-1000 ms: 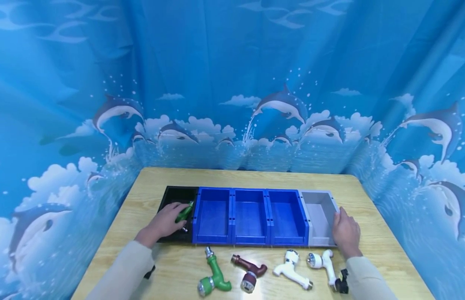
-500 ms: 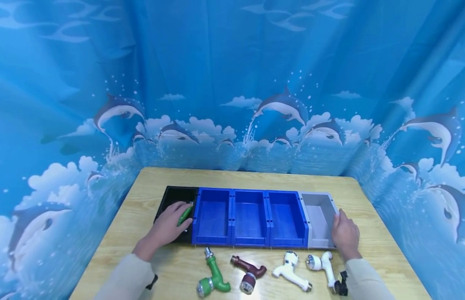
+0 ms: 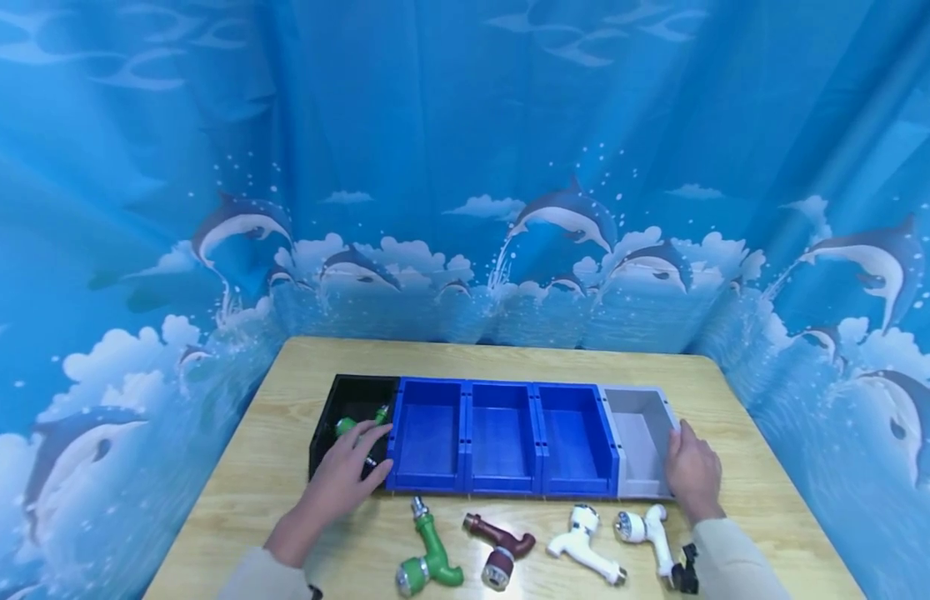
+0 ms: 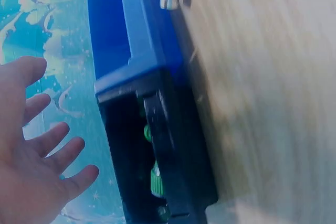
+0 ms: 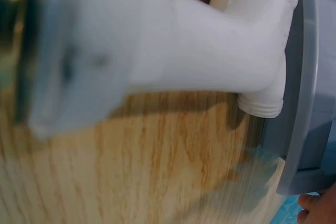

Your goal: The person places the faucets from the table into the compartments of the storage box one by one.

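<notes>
My left hand [image 3: 347, 477] is over the front of a black bin [image 3: 363, 383], its fingers spread and holding nothing. In the left wrist view the same hand [image 4: 37, 156] appears apart from the bin, fingers splayed. A green tap [image 3: 347, 426] lies inside the black bin, partly hidden by the hand; its green parts [image 4: 157, 183] show in the left wrist view too. At the far right, my right hand [image 3: 692, 471] grips the side wall of a grey bin [image 3: 639, 437], thumb at the rim. Only its fingertips [image 5: 310, 203] show in the right wrist view.
Between the black and grey bins stand three blue bins [image 3: 427, 433] in one row. In front on the wooden table [image 3: 345, 567] lie a green tap [image 3: 433, 550], a dark red tap [image 3: 502, 546], a white tap [image 3: 585, 542] and another white tap [image 3: 655, 533].
My left hand has let go of the green tap, which now lies in the black bin. The fingers have spread and the hand has drawn back slightly. My right hand has stayed at the grey bin.
</notes>
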Available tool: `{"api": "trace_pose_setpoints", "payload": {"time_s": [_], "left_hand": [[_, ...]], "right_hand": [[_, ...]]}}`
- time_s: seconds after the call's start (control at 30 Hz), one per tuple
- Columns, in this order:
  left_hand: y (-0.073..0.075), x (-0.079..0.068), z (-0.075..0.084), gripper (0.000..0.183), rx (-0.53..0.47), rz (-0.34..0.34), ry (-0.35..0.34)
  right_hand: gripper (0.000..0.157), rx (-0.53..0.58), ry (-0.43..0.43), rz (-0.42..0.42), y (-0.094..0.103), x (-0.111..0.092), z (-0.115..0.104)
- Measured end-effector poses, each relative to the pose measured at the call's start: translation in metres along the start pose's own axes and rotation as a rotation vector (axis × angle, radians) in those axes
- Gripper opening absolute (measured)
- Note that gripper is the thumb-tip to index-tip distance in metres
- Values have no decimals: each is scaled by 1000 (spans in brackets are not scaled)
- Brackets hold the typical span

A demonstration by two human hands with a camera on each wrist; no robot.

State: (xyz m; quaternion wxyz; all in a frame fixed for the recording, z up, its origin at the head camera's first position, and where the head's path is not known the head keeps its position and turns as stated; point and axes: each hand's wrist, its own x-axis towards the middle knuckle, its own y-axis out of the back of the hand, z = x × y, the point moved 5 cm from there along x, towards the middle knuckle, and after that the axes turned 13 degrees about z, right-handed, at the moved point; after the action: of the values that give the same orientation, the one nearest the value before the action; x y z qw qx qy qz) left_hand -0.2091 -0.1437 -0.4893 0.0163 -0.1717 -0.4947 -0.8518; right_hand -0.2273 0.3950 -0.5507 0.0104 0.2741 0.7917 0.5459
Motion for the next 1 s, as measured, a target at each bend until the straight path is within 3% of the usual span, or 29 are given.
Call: {"api": "trace_pose_setpoints", "payload": {"time_s": [0.4, 0.7, 1.0], "left_hand": [[-10, -24, 14, 60, -62, -52, 54], [-20, -41, 26, 62, -153, -131, 12], [-29, -55, 32, 63, -217, -139, -59]], "right_hand": [[54, 6, 17, 32, 0, -1, -1], [53, 6, 43, 37, 3, 1, -1], [54, 1, 31, 24, 2, 1, -1]]}}
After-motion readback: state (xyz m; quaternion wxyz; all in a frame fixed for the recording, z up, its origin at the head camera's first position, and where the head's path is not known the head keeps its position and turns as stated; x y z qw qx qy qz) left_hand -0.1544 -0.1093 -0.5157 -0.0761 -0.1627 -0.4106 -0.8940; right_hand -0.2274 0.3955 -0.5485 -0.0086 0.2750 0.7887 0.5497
